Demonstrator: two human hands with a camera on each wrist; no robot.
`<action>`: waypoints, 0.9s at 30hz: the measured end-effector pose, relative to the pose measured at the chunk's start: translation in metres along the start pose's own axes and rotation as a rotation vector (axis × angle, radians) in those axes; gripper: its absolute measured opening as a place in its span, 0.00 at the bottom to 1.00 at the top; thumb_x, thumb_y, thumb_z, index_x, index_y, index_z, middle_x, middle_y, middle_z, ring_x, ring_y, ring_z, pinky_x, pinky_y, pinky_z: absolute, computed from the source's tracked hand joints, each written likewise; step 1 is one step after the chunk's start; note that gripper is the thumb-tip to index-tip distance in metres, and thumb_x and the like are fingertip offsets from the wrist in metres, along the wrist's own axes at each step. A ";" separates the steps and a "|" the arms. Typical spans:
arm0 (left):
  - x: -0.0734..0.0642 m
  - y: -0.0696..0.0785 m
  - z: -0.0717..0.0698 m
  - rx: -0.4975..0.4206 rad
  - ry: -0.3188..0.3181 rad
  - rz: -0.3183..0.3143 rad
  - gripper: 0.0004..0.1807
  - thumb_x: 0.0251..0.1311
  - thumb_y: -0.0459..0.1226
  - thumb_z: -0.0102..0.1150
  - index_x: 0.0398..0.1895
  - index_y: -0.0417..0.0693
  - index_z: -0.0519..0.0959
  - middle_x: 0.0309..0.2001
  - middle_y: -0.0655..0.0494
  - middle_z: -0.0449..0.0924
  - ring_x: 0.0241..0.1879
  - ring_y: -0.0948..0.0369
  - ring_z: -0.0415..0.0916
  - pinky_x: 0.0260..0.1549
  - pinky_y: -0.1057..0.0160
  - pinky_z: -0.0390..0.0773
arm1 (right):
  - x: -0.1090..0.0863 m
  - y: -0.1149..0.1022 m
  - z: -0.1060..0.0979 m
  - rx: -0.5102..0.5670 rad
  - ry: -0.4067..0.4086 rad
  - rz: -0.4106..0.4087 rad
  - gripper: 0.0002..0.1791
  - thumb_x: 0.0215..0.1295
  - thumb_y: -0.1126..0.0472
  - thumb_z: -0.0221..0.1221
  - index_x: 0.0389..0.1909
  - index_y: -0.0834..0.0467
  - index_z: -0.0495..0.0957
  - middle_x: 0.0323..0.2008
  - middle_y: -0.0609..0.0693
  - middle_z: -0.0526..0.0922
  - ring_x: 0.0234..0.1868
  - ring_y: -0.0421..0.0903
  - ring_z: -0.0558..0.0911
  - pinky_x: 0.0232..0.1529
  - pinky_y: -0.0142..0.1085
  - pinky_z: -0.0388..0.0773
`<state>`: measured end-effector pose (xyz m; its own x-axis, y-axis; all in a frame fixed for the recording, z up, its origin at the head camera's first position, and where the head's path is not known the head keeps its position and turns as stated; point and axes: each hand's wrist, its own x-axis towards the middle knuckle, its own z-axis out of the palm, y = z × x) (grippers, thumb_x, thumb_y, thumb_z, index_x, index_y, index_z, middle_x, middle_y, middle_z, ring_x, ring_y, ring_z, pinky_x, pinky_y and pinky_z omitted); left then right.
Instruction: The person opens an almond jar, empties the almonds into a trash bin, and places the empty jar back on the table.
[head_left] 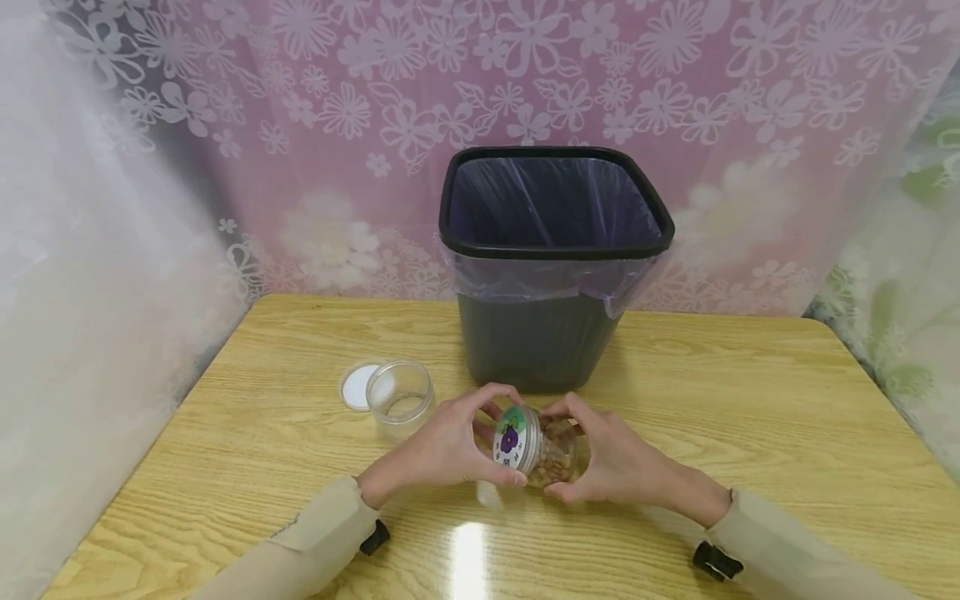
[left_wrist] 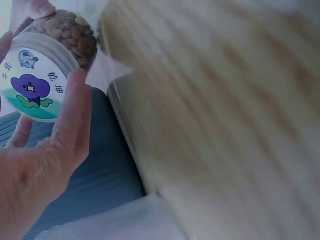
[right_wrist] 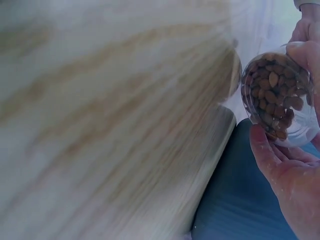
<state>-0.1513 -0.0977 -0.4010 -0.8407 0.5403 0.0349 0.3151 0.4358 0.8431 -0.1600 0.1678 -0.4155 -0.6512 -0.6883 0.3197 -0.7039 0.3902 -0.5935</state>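
Note:
A clear jar of almonds (head_left: 553,452) is tipped on its side just above the table, in front of the bin. Its printed lid (head_left: 512,435), white and green with a purple flower picture, faces left and is on the jar. My left hand (head_left: 450,446) grips the lid's rim between thumb and fingers. Around the base end curls my right hand (head_left: 622,460). The left wrist view shows the lid's face (left_wrist: 31,91) with fingers at its edge. Through the jar's bottom (right_wrist: 275,95), almonds lie to one side in the right wrist view.
An empty clear jar (head_left: 401,400) stands left of my left hand, with a round lid with a white lining (head_left: 358,387) beside it. Behind my hands is a dark bin (head_left: 536,342) with a purple liner. The wooden table (head_left: 750,400) meets a flowered curtain (head_left: 345,167).

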 end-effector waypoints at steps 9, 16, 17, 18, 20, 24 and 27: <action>-0.002 0.006 0.001 -0.079 -0.029 -0.143 0.40 0.47 0.51 0.80 0.63 0.71 0.68 0.51 0.52 0.78 0.39 0.61 0.85 0.33 0.61 0.85 | -0.001 0.002 -0.001 0.044 -0.017 0.020 0.41 0.46 0.59 0.80 0.59 0.60 0.67 0.56 0.54 0.80 0.53 0.51 0.85 0.50 0.37 0.86; -0.005 0.010 -0.004 -0.032 -0.051 -0.058 0.46 0.51 0.49 0.79 0.72 0.62 0.63 0.65 0.49 0.69 0.59 0.54 0.76 0.47 0.65 0.84 | -0.002 0.001 -0.002 0.031 -0.017 0.022 0.42 0.47 0.57 0.80 0.60 0.59 0.68 0.56 0.52 0.80 0.54 0.50 0.85 0.50 0.38 0.86; -0.006 0.011 -0.005 -0.024 -0.055 -0.037 0.47 0.51 0.48 0.79 0.72 0.62 0.63 0.66 0.48 0.67 0.62 0.53 0.73 0.51 0.64 0.84 | -0.002 0.002 -0.003 0.031 -0.016 0.024 0.42 0.46 0.57 0.80 0.60 0.59 0.68 0.56 0.51 0.80 0.54 0.49 0.85 0.51 0.37 0.86; -0.006 0.011 -0.006 -0.020 -0.063 -0.016 0.47 0.51 0.46 0.80 0.73 0.62 0.62 0.67 0.48 0.64 0.64 0.52 0.71 0.53 0.63 0.83 | -0.003 0.002 -0.003 0.031 -0.015 0.026 0.42 0.46 0.57 0.81 0.60 0.58 0.68 0.56 0.50 0.80 0.54 0.48 0.85 0.50 0.37 0.86; -0.007 0.012 -0.007 0.019 -0.082 0.029 0.47 0.50 0.43 0.80 0.72 0.66 0.63 0.68 0.50 0.62 0.67 0.52 0.68 0.57 0.60 0.82 | -0.004 0.003 -0.004 0.028 -0.013 0.032 0.43 0.45 0.55 0.81 0.60 0.56 0.68 0.57 0.48 0.80 0.55 0.45 0.84 0.51 0.37 0.86; -0.006 0.012 -0.007 0.096 -0.102 0.115 0.45 0.49 0.37 0.79 0.69 0.70 0.66 0.67 0.53 0.62 0.67 0.55 0.67 0.60 0.59 0.80 | -0.006 0.004 -0.005 0.027 -0.015 0.048 0.43 0.46 0.51 0.81 0.62 0.51 0.68 0.58 0.44 0.81 0.56 0.42 0.83 0.53 0.39 0.85; -0.005 0.012 -0.005 0.119 -0.104 0.158 0.44 0.48 0.34 0.77 0.67 0.68 0.67 0.66 0.55 0.62 0.66 0.57 0.67 0.60 0.61 0.80 | -0.007 0.005 -0.006 0.025 -0.021 0.052 0.44 0.47 0.49 0.80 0.63 0.49 0.68 0.58 0.43 0.81 0.56 0.42 0.84 0.54 0.40 0.85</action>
<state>-0.1458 -0.0987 -0.3888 -0.7292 0.6769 0.1007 0.4938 0.4185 0.7623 -0.1610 0.1779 -0.4164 -0.6804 -0.6804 0.2723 -0.6617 0.4107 -0.6274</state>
